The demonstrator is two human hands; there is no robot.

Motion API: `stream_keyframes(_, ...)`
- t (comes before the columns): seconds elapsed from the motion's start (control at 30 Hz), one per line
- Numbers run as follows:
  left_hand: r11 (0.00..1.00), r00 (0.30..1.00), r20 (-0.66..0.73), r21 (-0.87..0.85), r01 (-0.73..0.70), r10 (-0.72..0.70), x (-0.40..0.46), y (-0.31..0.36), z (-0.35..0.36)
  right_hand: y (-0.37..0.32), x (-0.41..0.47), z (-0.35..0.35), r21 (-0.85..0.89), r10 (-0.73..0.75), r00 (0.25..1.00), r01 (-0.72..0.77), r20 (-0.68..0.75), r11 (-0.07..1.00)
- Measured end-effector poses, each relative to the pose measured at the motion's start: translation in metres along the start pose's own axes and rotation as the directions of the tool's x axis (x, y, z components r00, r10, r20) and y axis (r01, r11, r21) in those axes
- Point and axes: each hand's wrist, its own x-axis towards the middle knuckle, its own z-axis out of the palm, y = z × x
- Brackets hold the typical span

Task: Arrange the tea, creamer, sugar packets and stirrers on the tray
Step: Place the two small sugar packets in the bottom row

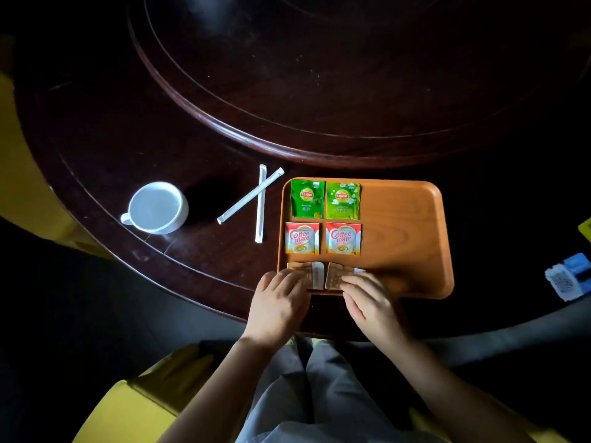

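Observation:
An orange wooden tray lies on the dark table. On its left half sit two green tea packets in the far row and two red creamer packets in the middle row. Two brown sugar packets lie side by side at the near edge. My left hand rests its fingertips on the left sugar packet. My right hand presses its fingers on the right one. Two white wrapped stirrers lie crossed on the table left of the tray.
A white empty cup stands on the table far left of the stirrers. A raised round turntable fills the table's middle behind the tray. A blue and white object sits at the right edge. Yellow chair cushions lie below.

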Motion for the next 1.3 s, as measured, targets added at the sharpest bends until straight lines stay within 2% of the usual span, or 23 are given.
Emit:
stream_keyframes(0.13, 1.0, 0.994, 0.108, -0.012, 0.017, -0.015, -0.014, 0.002, 0.003, -0.006, -0.01, -0.008, -0.082, -0.014, 0.995, 0.022, 0.101, 0.996)
stream_keyframes(0.3, 0.996, 0.965, 0.245, -0.001, 0.094, -0.091, -0.029, 0.006, 0.007, -0.013, -0.019, -0.006, -0.23, 0.085, 0.953, -0.016, 0.292, 0.973)
stream_keyframes(0.43, 0.992, 0.957, 0.263, 0.013, 0.122, -0.122, -0.03, 0.011, 0.006, -0.007, -0.018, -0.01, -0.257, 0.097, 0.925, 0.001, 0.368, 0.966)
stream_keyframes(0.77, 0.986, 0.947, 0.277, 0.082, 0.144, -0.161, -0.023, 0.013, 0.004, 0.029, 0.001, -0.032, -0.23, -0.041, 0.822, 0.207, 0.568, 0.951)
stream_keyframes(0.9, 0.987, 0.951, 0.272, 0.105, 0.126, -0.15, -0.02, 0.013, 0.001, 0.025, 0.002, -0.031, -0.227, -0.038, 0.836, 0.192, 0.548, 0.955)
stream_keyframes(1.07, 0.992, 0.962, 0.244, 0.058, 0.113, -0.123, -0.02, 0.011, 0.0, 0.014, 0.001, -0.028, -0.174, -0.054, 0.906, 0.138, 0.42, 0.975)
stream_keyframes(1.2, 0.992, 0.987, 0.112, -0.032, 0.123, -0.119, -0.024, 0.002, -0.006, -0.001, 0.015, -0.025, -0.132, -0.066, 0.972, 0.098, 0.224, 0.986)
stream_keyframes(1.3, 0.981, 0.983, -0.017, -0.059, 0.183, -0.185, -0.017, -0.016, -0.019, -0.022, 0.043, -0.018, -0.101, -0.066, 0.991, 0.078, 0.117, 0.992)
